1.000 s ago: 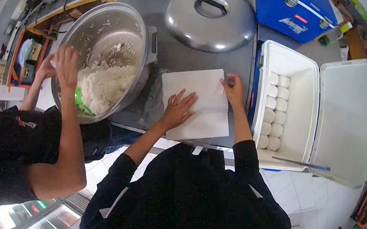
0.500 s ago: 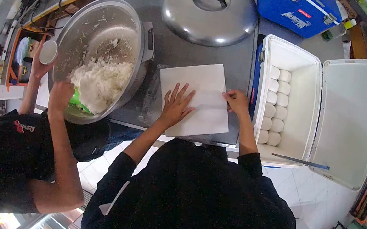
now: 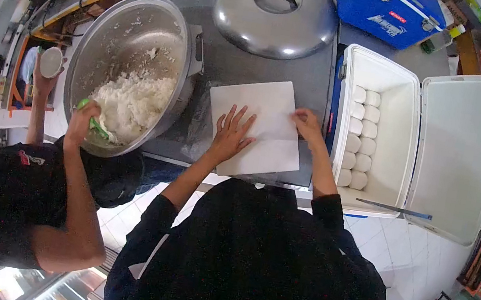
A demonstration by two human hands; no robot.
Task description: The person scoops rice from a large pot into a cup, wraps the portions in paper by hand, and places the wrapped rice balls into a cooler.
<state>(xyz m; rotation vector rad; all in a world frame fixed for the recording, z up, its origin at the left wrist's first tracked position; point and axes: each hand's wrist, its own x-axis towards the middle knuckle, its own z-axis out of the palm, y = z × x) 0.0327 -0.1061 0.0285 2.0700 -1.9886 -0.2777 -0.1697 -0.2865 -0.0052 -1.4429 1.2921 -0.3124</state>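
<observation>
Since half a second ago the co-worker's hand has closed on the green scoop in the rice, and the small round cup has dropped lower beside the big metal pot. On the dark surface the white sheet lies flat. Left hand rests on it, fingers spread open and pressing down. Right hand is at the sheet's right edge, fingers curled and pinching that edge. Just right of those fingers stands the open white cooler with wrapped white bundles stacked inside. Beyond the fingers lies the pot's lid.
</observation>
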